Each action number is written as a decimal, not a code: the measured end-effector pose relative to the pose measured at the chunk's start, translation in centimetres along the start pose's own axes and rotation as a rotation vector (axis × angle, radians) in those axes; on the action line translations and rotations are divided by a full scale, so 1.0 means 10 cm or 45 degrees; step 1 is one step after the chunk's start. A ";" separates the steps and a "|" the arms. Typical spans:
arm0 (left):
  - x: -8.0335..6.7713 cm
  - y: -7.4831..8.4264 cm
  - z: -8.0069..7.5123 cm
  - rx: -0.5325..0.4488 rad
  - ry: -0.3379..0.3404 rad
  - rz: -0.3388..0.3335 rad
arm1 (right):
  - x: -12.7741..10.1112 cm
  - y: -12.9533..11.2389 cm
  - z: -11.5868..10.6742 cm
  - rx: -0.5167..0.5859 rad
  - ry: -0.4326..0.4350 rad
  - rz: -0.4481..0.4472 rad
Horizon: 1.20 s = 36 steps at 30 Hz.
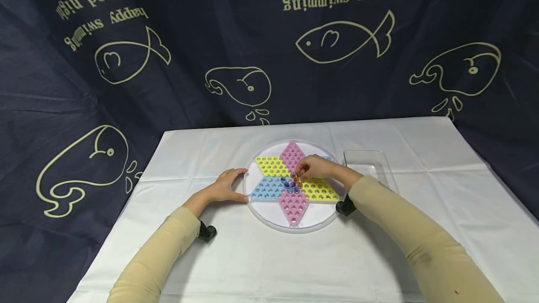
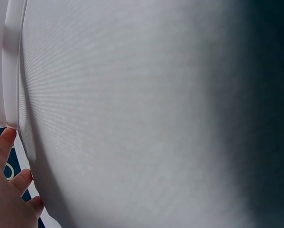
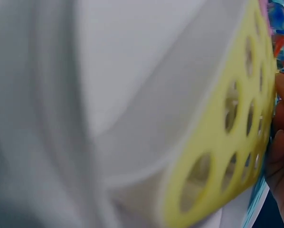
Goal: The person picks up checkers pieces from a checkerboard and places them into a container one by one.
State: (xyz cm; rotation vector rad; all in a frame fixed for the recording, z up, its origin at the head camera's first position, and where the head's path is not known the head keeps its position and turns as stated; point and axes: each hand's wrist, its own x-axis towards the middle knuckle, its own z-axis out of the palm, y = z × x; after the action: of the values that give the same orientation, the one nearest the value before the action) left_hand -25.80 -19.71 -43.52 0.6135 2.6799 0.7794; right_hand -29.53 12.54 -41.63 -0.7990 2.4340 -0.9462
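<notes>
A white-clothed table (image 1: 261,265) carries a round game board (image 1: 313,222) and a clear tray (image 1: 381,167).

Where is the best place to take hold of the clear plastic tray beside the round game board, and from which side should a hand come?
Probably by the near short rim of the clear plastic tray, coming from above: it stands open side up, and the round game board crowds its left side.
</notes>
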 end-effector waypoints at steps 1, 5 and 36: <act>0.00 0.00 0.00 -0.001 -0.001 -0.004 | 0.00 0.00 0.00 0.001 0.003 0.005; -0.01 0.02 -0.01 -0.011 -0.009 -0.018 | -0.01 0.01 0.01 -0.004 0.012 0.005; -0.01 0.02 0.00 -0.004 -0.014 -0.033 | -0.13 -0.03 -0.35 0.195 0.148 0.014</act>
State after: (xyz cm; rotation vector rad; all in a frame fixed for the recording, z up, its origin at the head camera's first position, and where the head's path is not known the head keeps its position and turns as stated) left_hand -25.64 -19.64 -43.36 0.5789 2.6713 0.7706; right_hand -30.37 14.89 -38.80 -0.6938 2.4240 -1.1889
